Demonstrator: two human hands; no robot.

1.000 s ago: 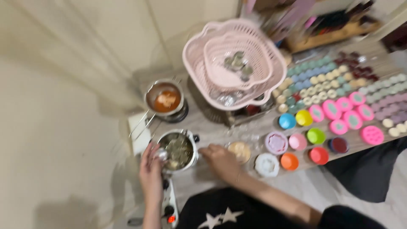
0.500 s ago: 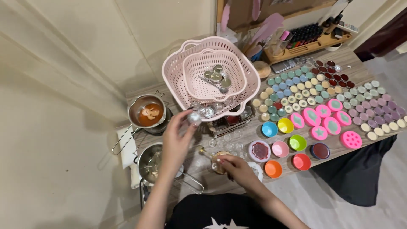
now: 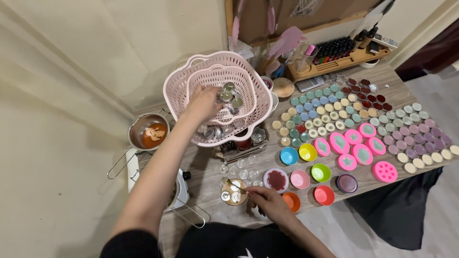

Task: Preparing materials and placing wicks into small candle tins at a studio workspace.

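My left hand (image 3: 204,102) reaches into the inner of two nested pink plastic baskets (image 3: 178,85), fingertips down among several small metal tins (image 3: 229,95); whether they grip one is hidden. My right hand (image 3: 270,203), at the near table edge, pinches a thin metal tool (image 3: 235,185). The tool's tip rests over a small round dish (image 3: 233,195) that holds little metal discs.
A small pot of orange liquid (image 3: 148,133) sits left of the baskets, with a white hot plate (image 3: 180,191) below it. Small clear glass cups (image 3: 239,167), coloured silicone cups (image 3: 307,152), pink moulds (image 3: 354,143) and rows of filled tins (image 3: 334,107) cover the table to the right.
My left hand rose from the pot on the hot plate, carried a shiny tin upward, and now sits inside the basket. My right hand stayed by the dish. The camera view shifted.
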